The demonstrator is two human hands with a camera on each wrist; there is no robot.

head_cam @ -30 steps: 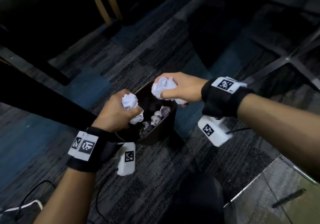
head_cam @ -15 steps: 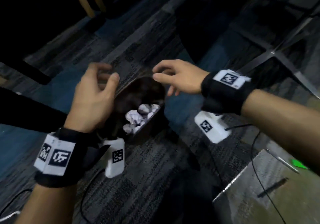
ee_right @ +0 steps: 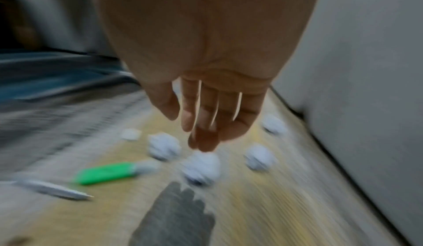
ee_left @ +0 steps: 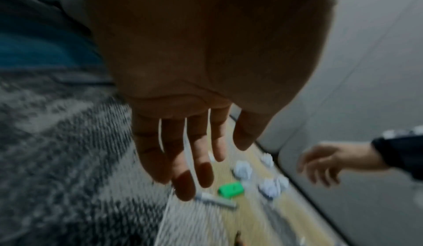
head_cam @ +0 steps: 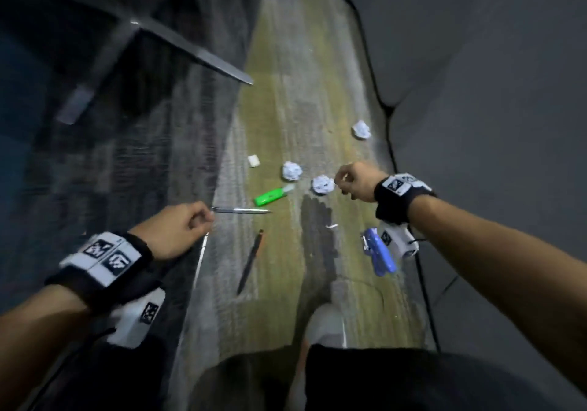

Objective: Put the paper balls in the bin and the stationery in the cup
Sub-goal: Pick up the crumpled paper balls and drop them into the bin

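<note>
Several white paper balls lie on the wooden table (head_cam: pixel 286 108): one far (head_cam: pixel 361 129), one in the middle (head_cam: pixel 291 170), one nearest my right hand (head_cam: pixel 322 184). My right hand (head_cam: pixel 340 182) hovers just above that ball (ee_right: pixel 201 166), its fingers (ee_right: pixel 206 141) relaxed and holding nothing. A green highlighter (head_cam: pixel 271 196), a silver pen (head_cam: pixel 241 210), a dark pen (head_cam: pixel 251 261) and a white eraser (head_cam: pixel 253 160) also lie there. My left hand (head_cam: pixel 206 216) is empty, fingers (ee_left: pixel 183 186) loosely extended over the silver pen's (ee_left: pixel 215 201) end. The bin is out of view.
A blue stapler (head_cam: pixel 378 253) lies by my right wrist. A pale blurred object (head_cam: pixel 325 325) stands at the table's near end. A grey wall (head_cam: pixel 476 124) borders the table on the right. Carpet (head_cam: pixel 143 156) and a chair base (head_cam: pixel 190 51) are on the left.
Both hands let their paper balls drop into the bin on the floor. They then swung over to the table, empty, and the view turned with them.
</note>
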